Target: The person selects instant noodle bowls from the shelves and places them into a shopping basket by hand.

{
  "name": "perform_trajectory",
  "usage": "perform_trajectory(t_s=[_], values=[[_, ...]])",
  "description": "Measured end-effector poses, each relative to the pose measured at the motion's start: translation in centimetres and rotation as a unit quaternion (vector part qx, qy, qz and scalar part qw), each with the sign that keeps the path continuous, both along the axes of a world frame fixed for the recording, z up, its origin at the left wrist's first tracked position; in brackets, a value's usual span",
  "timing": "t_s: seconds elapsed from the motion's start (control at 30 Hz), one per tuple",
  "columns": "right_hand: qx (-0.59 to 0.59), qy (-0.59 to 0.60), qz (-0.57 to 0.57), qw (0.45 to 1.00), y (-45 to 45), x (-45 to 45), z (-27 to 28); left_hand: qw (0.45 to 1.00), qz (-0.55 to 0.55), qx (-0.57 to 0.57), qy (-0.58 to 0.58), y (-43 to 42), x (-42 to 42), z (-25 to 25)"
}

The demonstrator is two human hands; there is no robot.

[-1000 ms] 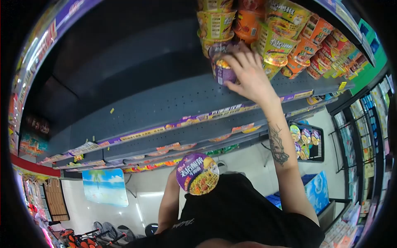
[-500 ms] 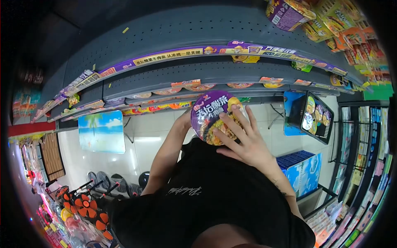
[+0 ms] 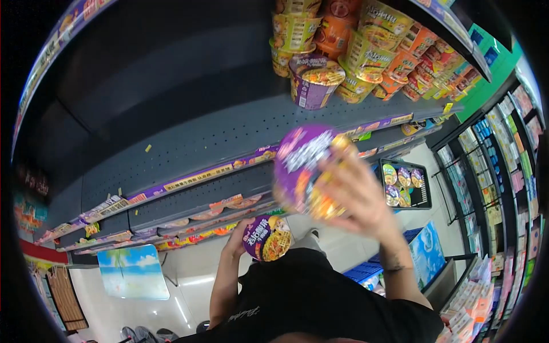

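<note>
Low at the centre, my left hand (image 3: 235, 241) holds a purple-lidded noodle cup (image 3: 267, 238) by its side, near my black shirt. My right hand (image 3: 357, 194) is raised in front of the shelf edge, its fingers wrapped over another purple noodle cup (image 3: 303, 166); both are blurred by motion. A third purple cup (image 3: 310, 94) stands upright on the upper shelf (image 3: 229, 134), beside stacked yellow-green cups (image 3: 368, 56) and orange cups (image 3: 333, 31).
A black basket (image 3: 428, 194) with several cups stands at the right. Below it are a blue crate (image 3: 366, 271) and a blue patterned box (image 3: 428, 251). A beach-print panel (image 3: 134, 271) is at the lower left. Racks of goods (image 3: 492, 166) line the right.
My right hand has moved from the cup in my left hand up and forward, and now carries a separate purple cup. The view has shifted back toward the upper shelf.
</note>
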State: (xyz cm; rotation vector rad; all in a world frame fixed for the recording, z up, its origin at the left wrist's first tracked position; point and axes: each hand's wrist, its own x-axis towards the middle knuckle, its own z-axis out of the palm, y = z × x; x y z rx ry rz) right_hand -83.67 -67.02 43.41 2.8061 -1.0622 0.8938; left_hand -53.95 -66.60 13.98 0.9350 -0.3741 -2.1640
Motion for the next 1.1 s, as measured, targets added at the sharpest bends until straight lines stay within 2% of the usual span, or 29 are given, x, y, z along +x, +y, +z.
perform_trajectory(t_s=[0.1,0.17,0.23,0.3,0.37,0.47,0.67,0.83,0.9,0.97,1.0,1.03,1.07,1.1], values=[[-0.145,-0.025,-0.039,0.988,-4.6,-2.2,4.8,1.000,-0.011,0.004,-0.013,-0.5,-0.5,0.3],[-0.193,-0.034,-0.057,0.979,-8.3,-2.6,7.0,1.000,-0.007,0.004,-0.009,-0.7,-1.0,0.7],[-0.205,-0.046,-0.068,0.975,-12.5,-3.1,7.9,1.000,0.006,0.005,-0.023,-1.0,-1.1,-0.1],[-0.216,-0.057,-0.079,0.971,-15.4,-3.6,8.0,1.000,0.002,0.022,-0.019,-1.0,-1.2,1.3],[-0.107,-0.069,-0.108,0.986,-17.5,-3.8,7.9,1.000,0.014,0.009,-0.017,-0.6,-1.5,2.4],[-0.124,-0.050,-0.077,0.988,-20.1,-3.8,7.6,0.998,0.033,0.024,-0.038,-0.1,-1.3,2.0],[-0.125,-0.022,-0.085,0.988,-21.4,-3.5,7.5,0.998,0.045,0.011,-0.032,0.7,-0.8,1.5],[-0.114,-0.009,-0.103,0.988,-21.1,-3.2,7.5,0.998,0.048,0.007,-0.037,0.7,-1.1,3.8],[-0.249,0.017,-0.157,0.955,-19.3,-2.9,6.7,0.999,0.034,-0.001,-0.022,0.5,-0.6,5.2],[-0.245,-0.031,-0.117,0.962,-14.7,-1.8,6.8,0.999,0.033,-0.020,-0.016,0.5,-0.4,8.7],[-0.237,-0.076,-0.078,0.965,-12.3,-1.3,5.9,0.995,0.064,-0.081,0.014,-0.1,-0.8,9.8],[-0.136,-0.142,-0.027,0.980,-10.1,-1.1,3.8,0.985,0.100,-0.134,0.043,-0.4,-1.2,11.0],[0.001,-0.200,0.042,0.979,-8.2,-0.9,1.4,0.988,0.085,-0.128,0.034,-0.4,-0.4,12.7],[0.116,-0.286,0.112,0.945,-6.5,0.4,-1.4,0.990,0.075,-0.119,0.026,-0.6,0.6,14.7]])
